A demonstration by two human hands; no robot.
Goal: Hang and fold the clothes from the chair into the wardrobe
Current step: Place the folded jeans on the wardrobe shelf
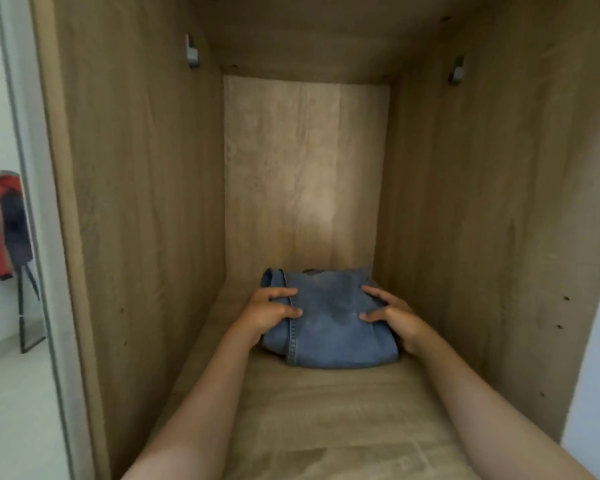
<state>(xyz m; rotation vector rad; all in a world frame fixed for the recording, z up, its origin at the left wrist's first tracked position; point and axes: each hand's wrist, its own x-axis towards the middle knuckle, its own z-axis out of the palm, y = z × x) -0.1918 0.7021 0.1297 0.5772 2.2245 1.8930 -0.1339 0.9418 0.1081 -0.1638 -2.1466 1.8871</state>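
Note:
A folded pair of blue jeans (329, 323) lies on the wooden wardrobe shelf (326, 410), towards the back panel. My left hand (269, 311) grips the bundle's left side, fingers on top and thumb near the stitched seam. My right hand (394, 317) grips its right side the same way. Both forearms reach in from the bottom of the view. The chair and other clothes are out of sight.
The wardrobe compartment is narrow, with wooden side walls (146, 202) close on both sides and a back panel (305, 174) just behind the jeans. Two grey rail brackets (192, 53) sit high on the walls. A red object (0, 223) hangs on the wall outside, at left.

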